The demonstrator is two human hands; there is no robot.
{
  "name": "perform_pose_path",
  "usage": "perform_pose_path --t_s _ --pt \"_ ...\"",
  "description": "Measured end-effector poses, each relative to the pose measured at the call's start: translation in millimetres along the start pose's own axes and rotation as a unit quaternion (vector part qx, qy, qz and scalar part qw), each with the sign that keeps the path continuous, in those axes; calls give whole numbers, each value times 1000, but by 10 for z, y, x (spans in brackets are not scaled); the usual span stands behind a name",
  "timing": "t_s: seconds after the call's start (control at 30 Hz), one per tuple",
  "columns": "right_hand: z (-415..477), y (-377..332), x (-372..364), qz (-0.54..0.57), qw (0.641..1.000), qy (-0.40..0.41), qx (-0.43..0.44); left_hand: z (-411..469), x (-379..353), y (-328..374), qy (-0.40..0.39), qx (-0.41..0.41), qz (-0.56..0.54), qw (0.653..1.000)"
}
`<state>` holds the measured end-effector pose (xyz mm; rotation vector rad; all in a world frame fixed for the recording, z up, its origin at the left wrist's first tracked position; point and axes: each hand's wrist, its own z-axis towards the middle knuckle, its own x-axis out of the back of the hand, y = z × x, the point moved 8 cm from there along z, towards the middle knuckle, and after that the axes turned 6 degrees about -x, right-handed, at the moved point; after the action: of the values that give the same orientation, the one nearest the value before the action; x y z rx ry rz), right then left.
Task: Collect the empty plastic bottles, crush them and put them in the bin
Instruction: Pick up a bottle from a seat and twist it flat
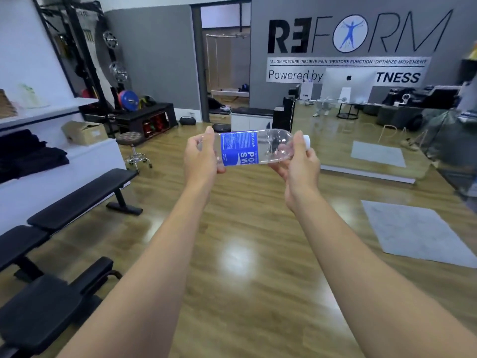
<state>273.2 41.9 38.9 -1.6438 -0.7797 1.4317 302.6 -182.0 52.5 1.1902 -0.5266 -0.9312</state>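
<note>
1. Out at 12 o'clock, at arm's length over the wooden floor (245, 228), the bottle (260, 146) is held in the air between both hands.
2. Its long axis runs from 9 to 3 o'clock, near level, with the base at 9 and the white cap (306, 142) at 3.
3. The left hand (200, 157) wraps the base end. The right hand (300, 164) curls round the shoulder just short of the cap. Both clamp the bottle, one at each end, and neither is the nearer.
4. The bottle looks clear, empty and uncrushed, with a blue label (238, 148) round its middle.
5. Crushing likely means driving the ends together along that axis, though the fitted cap may trap air. No bin is in view.
</note>
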Motion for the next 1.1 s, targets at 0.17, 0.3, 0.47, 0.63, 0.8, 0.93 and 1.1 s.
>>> perform_pose_path --t_s 0.17,0.3,0.47,0.63,0.8,0.93,1.1 --pt "1047 173 -275 -5 1000 28 9 964 -490 -517 -13 17 -3 1000" --pt "1994 389 -516 -2 1000 25 11 1739 -884 -998 -33 34 7 999" --pt "3265 644 -854 7 1000 12 -3 2754 -1396 -1504 -34 67 28 997" --pt "4404 964 -1313 -3 1000 -5 -19 3843 -1709 -1976 -26 76 75 994" --pt "5536 1213 -1818 -27 1000 -12 -11 4979 -2067 -2597 -38 85 37 995" --pt "6377 1372 -2188 -60 998 -2 -4 5858 -2347 -3012 -64 102 -29 992" --pt "7414 1561 -2539 -83 996 0 -9 7002 -2782 -3380 -75 105 -50 990"
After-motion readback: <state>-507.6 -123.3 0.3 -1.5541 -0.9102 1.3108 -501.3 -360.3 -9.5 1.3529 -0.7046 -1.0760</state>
